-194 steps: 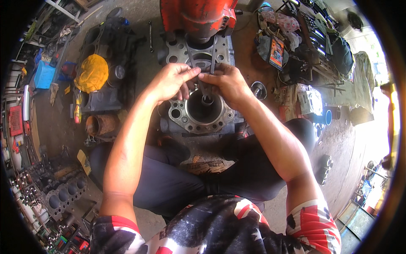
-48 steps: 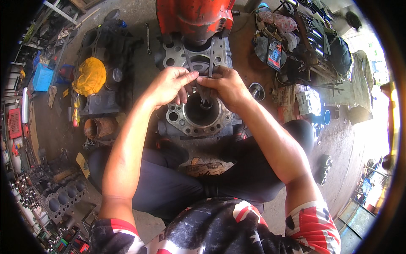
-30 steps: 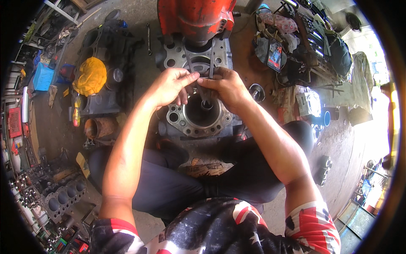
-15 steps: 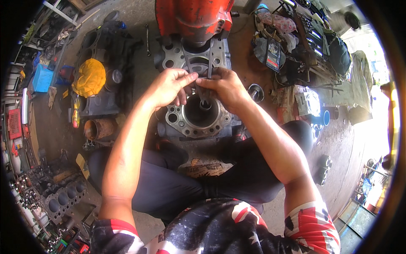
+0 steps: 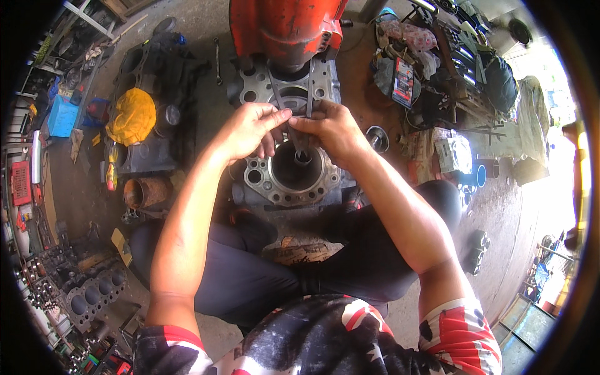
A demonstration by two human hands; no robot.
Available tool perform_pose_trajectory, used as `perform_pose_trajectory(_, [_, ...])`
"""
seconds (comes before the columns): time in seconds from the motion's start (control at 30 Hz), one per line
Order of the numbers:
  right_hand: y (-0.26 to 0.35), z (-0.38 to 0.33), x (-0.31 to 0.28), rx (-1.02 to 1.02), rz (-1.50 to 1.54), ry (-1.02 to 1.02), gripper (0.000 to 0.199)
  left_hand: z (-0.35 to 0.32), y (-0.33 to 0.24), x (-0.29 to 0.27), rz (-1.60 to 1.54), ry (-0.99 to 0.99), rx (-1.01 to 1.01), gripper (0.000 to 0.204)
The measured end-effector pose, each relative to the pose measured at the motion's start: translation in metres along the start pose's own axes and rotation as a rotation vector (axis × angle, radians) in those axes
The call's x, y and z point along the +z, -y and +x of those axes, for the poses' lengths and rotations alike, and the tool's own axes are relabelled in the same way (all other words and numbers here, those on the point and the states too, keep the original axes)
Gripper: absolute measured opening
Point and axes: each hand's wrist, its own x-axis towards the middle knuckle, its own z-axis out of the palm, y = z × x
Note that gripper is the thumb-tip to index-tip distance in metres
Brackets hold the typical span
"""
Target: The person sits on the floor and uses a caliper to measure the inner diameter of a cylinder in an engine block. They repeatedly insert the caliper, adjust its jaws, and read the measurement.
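Observation:
Over the grey engine block, my left hand and my right hand meet with thumbs almost touching. Both are closed in a pinch, and whatever lies between the fingertips is too small or hidden to name. A flat grey metal bar runs down to the fingers of my right hand; whether they grip it I cannot tell. Under the fingertips a dark metal part with a round end shows over the near cylinder bore. Beyond my hands, a worn red machine housing stands over the block's far end.
A yellow cloth lies on another block at left, near a rusty cylinder sleeve. A wrench lies on the floor. At right are a metal cup-shaped part, a blue cup and a tool-covered bench.
Both hands hold almost the same pose over the block. The view has shifted very slightly.

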Motion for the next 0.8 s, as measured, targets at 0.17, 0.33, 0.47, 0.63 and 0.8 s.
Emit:
perform_pose_trajectory(0.17, [0.0011, -0.0042, 0.0035, 0.016, 0.048, -0.009, 0.044, -0.0006, -0.0006, 0.0009, -0.003, -0.001, -0.014, 0.040])
perform_pose_trajectory(0.33, [0.0010, -0.0043, 0.0026, 0.014, 0.075, 0.004, 0.041, -0.0009, -0.0015, 0.0012, -0.006, 0.004, -0.013, 0.039])
perform_pose_trajectory(0.47, [0.0022, -0.0019, 0.0009, 0.014, 0.025, 0.014, 0.041, -0.0001, -0.0026, 0.0011, -0.005, 0.004, -0.007, 0.039])
perform_pose_trajectory(0.63, [0.0029, -0.0028, 0.0018, 0.012, 0.050, 0.014, 0.041, -0.0008, -0.0031, 0.0007, -0.009, -0.001, 0.002, 0.039])
perform_pose_trajectory(0.8, [0.0023, -0.0046, 0.0025, 0.020, 0.083, 0.019, 0.041, -0.0020, -0.0020, 0.0016, -0.006, -0.002, -0.012, 0.039])
